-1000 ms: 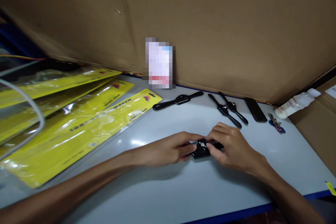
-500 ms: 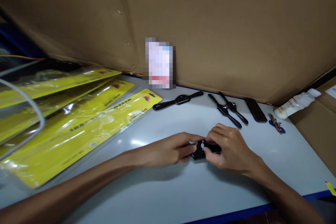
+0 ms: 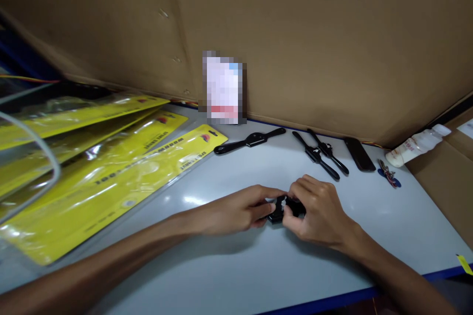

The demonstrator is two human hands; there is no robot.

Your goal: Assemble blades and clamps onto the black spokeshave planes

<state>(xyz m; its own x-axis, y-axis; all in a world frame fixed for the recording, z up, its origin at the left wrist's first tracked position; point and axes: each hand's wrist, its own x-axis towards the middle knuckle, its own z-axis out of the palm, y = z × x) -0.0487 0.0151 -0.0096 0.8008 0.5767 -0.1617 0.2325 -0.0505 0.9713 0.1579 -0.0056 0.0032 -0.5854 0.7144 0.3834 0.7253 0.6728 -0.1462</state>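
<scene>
Low over the table, near its middle, is a black spokeshave [image 3: 275,215] with a silver screw piece on its body. My left hand [image 3: 246,211] is closed around its left side, thumb on top and index finger stretched along the far edge. From the right, my right hand [image 3: 314,211] is closed on the same tool, its thumb at the silver piece and its curled fingers at the far side. Both hands hide most of the handles. Another spokeshave [image 3: 254,141] lies behind my hands, and two more, a nearer spokeshave [image 3: 316,155] and a farther spokeshave [image 3: 328,150], lie side by side.
Yellow card packages [image 3: 121,192] in clear plastic cover the left side, with a white cable [image 3: 48,150] over them. At the right lie a black phone [image 3: 359,154], keys [image 3: 388,174] and a tilted white bottle [image 3: 417,146]. Cardboard [image 3: 314,49] walls the back.
My right hand has shifted slightly left along the spokeshave, its thumb moving closer to my left thumb. My left hand stays nearly where it was. The view has moved very little.
</scene>
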